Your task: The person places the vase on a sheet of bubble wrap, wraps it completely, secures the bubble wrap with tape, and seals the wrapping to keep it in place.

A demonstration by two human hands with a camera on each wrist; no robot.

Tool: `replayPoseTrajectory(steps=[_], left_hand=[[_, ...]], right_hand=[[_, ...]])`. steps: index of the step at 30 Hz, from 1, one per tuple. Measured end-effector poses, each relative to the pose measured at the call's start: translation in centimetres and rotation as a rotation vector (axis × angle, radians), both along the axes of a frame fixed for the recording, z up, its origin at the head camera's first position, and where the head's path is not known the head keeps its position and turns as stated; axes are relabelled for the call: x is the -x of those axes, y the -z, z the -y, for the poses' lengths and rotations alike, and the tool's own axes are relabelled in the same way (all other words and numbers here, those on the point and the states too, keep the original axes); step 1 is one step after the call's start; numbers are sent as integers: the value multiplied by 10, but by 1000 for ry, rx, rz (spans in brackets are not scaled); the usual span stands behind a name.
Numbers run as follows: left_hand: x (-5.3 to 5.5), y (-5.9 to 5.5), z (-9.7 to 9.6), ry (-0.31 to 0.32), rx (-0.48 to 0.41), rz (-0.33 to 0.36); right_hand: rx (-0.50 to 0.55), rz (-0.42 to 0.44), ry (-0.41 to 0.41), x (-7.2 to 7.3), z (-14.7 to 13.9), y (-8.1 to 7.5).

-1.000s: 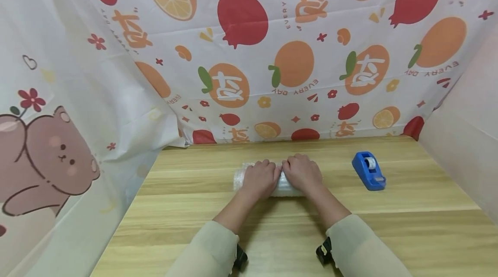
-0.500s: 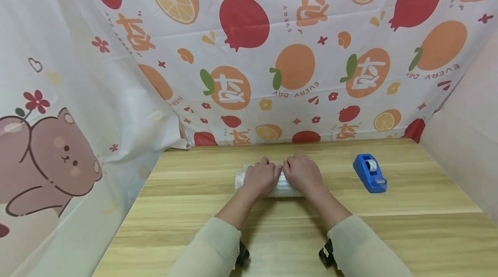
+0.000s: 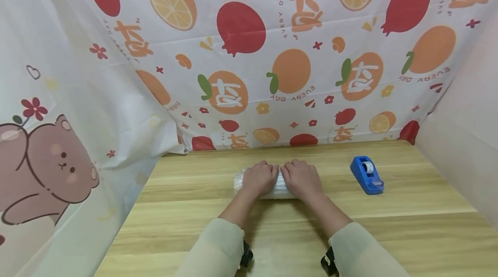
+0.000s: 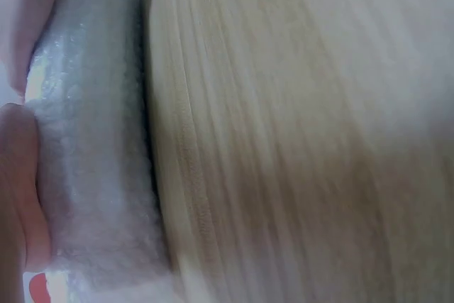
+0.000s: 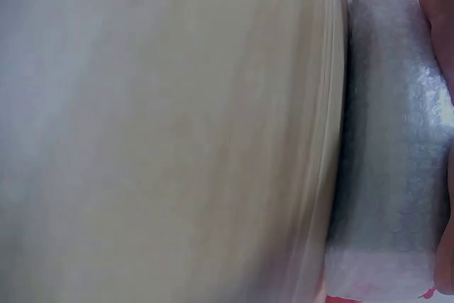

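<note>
- Apparently the wrapping itself is largely done: a translucent, whitish cylinder of bubble wrap (image 3: 281,189) is seen laid crosswise on the pale yellow wood-grain tabletop (image 3: 404,238), toward its far side and in front of the white fruit-printed cloth (image 3: 249,65).
- The cylinder is gripped from above by both hands: the left hand (image 3: 260,179) and the right hand (image 3: 301,179) are set side by side, thumbs close together near the middle, fingers curled over the far side.
- No strip of tape can be made out on the wrap, so fastening is judged to be left undone — though much of the surface is covered by the hands.
- The glossy blue plastic tape dispenser (image 3: 366,175), fitted with a small whitish roll, is left untouched, well apart to the right.
- A pebbled, bubbly texture is shown in both wrist views, with bright glints on the rounded side and a ridged edge along the table.
- Whether anything is enclosed cannot be told — the layers are too cloudy to be seen through.
- Beige, soft-looking sleeves (image 3: 215,249) are worn, and small black devices (image 3: 330,260) are carried beneath the cuffs.
</note>
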State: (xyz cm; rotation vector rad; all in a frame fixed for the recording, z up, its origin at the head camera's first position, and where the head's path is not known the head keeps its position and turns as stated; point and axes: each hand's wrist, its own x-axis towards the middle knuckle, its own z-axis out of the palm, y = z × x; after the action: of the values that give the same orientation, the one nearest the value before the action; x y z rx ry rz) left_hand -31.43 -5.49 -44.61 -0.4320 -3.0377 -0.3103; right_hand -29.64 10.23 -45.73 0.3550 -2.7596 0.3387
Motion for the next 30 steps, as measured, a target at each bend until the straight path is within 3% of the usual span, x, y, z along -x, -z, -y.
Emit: replayPoseTrajectory(steps=[3,13,20,30], left_hand=[[2,2,-2,-14,-23,-13],[10,4,-3,-37,-54,-5],[9,1,-1,-50,-65,13],[11,1,-1,-64,-71,31]], right_hand=[[-9,32,16,3,-1,1],[46,27,36,12,-3,2],[40,55,14,12,-3,0],[-35,163,-65,10,-8,-6]])
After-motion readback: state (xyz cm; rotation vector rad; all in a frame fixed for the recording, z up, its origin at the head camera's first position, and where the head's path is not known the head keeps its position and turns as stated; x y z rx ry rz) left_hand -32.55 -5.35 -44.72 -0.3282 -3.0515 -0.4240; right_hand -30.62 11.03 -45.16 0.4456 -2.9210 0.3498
